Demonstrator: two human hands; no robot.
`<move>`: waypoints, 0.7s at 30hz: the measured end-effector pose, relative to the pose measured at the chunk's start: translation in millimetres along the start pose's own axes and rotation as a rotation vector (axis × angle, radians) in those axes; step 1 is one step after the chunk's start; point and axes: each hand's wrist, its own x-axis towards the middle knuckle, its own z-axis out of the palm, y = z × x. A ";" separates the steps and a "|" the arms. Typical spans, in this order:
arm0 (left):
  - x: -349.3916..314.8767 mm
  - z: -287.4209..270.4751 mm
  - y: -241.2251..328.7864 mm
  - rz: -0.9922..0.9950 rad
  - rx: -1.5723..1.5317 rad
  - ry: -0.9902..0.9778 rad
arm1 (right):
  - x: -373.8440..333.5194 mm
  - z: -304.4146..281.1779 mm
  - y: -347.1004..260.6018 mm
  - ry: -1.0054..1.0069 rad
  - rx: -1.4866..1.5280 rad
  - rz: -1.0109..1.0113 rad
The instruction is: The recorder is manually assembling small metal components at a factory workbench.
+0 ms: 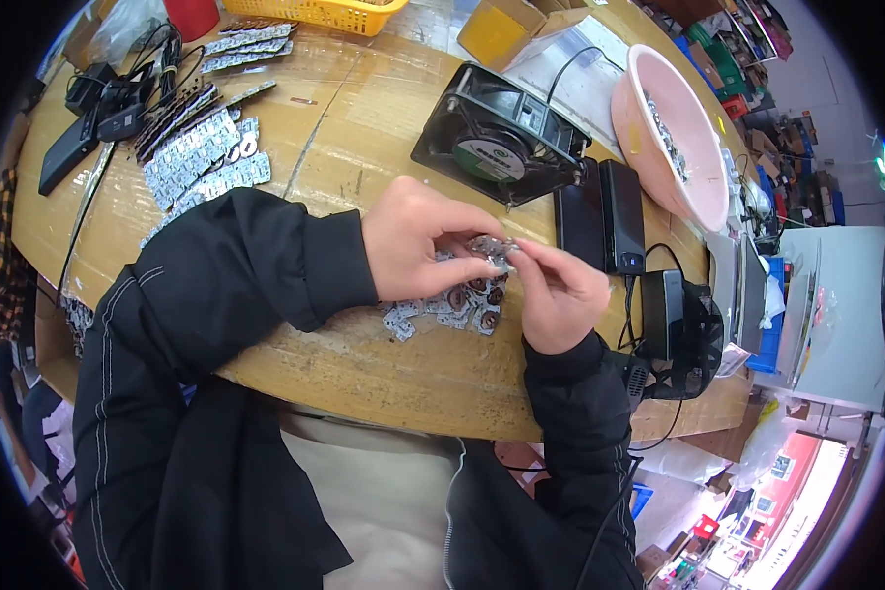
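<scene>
Over the wooden table, my left hand point(413, 241) and my right hand point(563, 298) meet with closed fingertips around a small cluster of grey-silver circuit board pieces point(489, 248). The left thumb and fingers enclose it from one side, while my right thumb and forefinger pinch its right edge. Fingers hide part of the cluster, so I cannot make out its details. Under the hands lies a loose pile of small white circuit boards point(400, 320), several bearing round brown parts point(490, 320).
A black fan point(497, 138) stands just beyond my hands. Right of it are black box-shaped devices point(621, 216) with cables and a pink basin point(703, 187). Uncut board panels point(192, 152) are stacked at left, near a black adapter point(69, 155). A yellow basket point(334, 14) sits at the back.
</scene>
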 end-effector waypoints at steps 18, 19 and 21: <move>-1.2 3.9 -7.1 0.303 0.350 0.110 | 6.3 10.0 3.8 0.173 0.529 0.423; -1.0 4.4 -7.3 0.302 0.348 0.109 | 7.1 8.1 8.1 0.141 0.673 0.480; -0.8 3.2 -7.2 0.322 0.402 0.083 | 7.2 6.5 11.8 0.129 0.721 0.506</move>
